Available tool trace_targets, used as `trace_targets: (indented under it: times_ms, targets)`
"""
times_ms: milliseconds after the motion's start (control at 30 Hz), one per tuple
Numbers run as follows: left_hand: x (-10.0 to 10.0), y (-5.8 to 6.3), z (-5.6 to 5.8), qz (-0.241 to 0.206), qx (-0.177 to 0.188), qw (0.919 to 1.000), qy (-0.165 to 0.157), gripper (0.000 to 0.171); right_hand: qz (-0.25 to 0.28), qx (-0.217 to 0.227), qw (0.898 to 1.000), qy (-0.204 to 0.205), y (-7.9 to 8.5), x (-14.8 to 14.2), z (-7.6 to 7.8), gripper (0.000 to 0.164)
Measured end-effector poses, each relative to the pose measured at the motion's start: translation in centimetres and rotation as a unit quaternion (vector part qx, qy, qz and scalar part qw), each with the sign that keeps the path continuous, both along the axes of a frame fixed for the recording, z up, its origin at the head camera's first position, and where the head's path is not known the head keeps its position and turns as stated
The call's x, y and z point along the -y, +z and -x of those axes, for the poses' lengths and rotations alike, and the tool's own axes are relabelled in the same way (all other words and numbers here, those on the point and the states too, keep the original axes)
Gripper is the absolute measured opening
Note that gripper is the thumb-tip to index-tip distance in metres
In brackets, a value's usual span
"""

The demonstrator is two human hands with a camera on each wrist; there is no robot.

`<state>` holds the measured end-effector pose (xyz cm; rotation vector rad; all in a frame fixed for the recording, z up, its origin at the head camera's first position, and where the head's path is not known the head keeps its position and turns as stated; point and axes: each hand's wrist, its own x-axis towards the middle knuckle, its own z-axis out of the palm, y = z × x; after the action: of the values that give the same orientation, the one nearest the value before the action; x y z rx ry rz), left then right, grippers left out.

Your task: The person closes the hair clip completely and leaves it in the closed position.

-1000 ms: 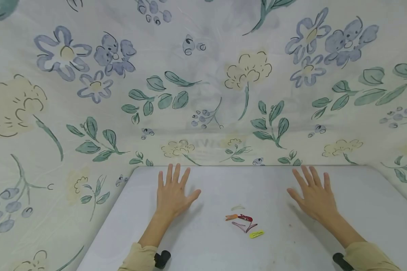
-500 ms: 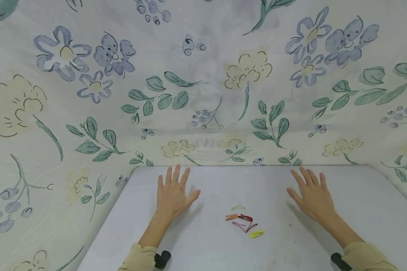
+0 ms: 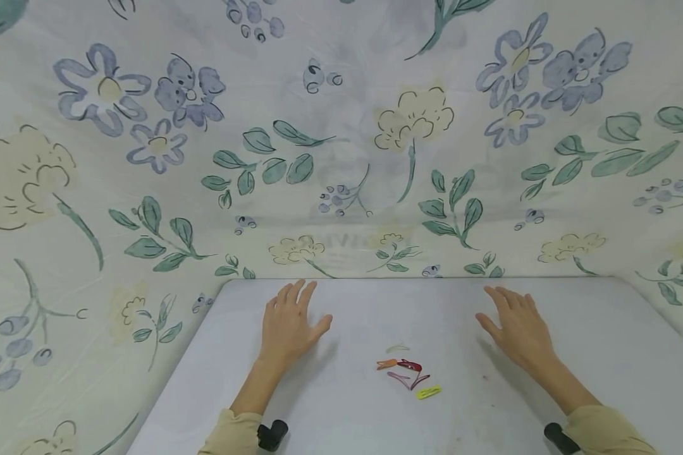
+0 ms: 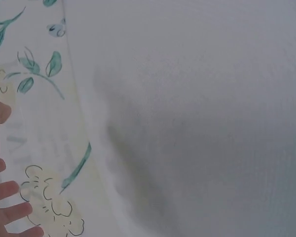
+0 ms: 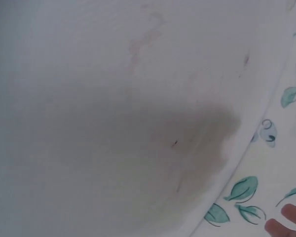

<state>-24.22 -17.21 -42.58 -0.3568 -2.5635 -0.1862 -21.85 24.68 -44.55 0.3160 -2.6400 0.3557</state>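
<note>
The left hand [image 3: 287, 330] is held above the white table [image 3: 364, 316], palm down, its 4 fingers slightly bent and a little apart, its thumb spread wide toward the right hand [image 3: 520, 333]. The right hand is likewise above the table, palm down, its 4 fingers gently bent and close together, its thumb apart and pointing toward the left hand; whether those fingers touch each other I cannot tell. Between the 2 hands, nearer the person than either palm and well apart from both, lie 6 small clips. The pale clip [image 3: 398, 348] is farthest from the person. Just nearer are the orange clip [image 3: 386, 364], on the left hand's side, and the dark red clip [image 3: 411, 366] beside it. Nearer again are the pink clip [image 3: 396, 376], toward the left hand, and the purplish clip [image 3: 420, 382], toward the right. The yellow clip [image 3: 429, 392] lies nearest the person, on the right hand's side. Behind each hand sit a black wrist camera [image 3: 272, 435] and a beige sleeve [image 3: 233, 433]. Beyond the fingertips stands a floral backdrop [image 3: 347, 151].
</note>
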Motion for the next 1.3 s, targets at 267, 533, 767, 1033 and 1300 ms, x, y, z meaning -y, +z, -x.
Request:
trace_targets:
  times_ms: [267,533,767,1033,1300]
  targets:
    - [-0.1,-0.1,0.0,-0.067,-0.04,0.9961,-0.04,0.058,0.035,0.039,0.999,0.009,0.2,0.5,0.0,0.059]
    - [-0.5,-0.2,-0.1,-0.13,-0.044,0.9885,-0.065,0.045,0.079,0.049,0.996,0.015,0.4,1.1,0.0,0.054]
    - [-0.8,-0.5,-0.3,-0.164,-0.028,0.983,-0.078,0.046,0.127,0.042,0.991,0.025,0.4,1.4,0.1,0.051]
    - [-1.1,-0.7,-0.4,-0.192,0.011,0.9785,-0.075,0.048,0.212,0.097,0.971,0.054,0.2,2.4,0.4,0.053]
    - [-1.6,-0.8,-0.3,-0.213,0.025,0.9724,-0.091,0.045,0.251,0.104,0.96,0.063,-0.2,3.7,0.6,0.051]
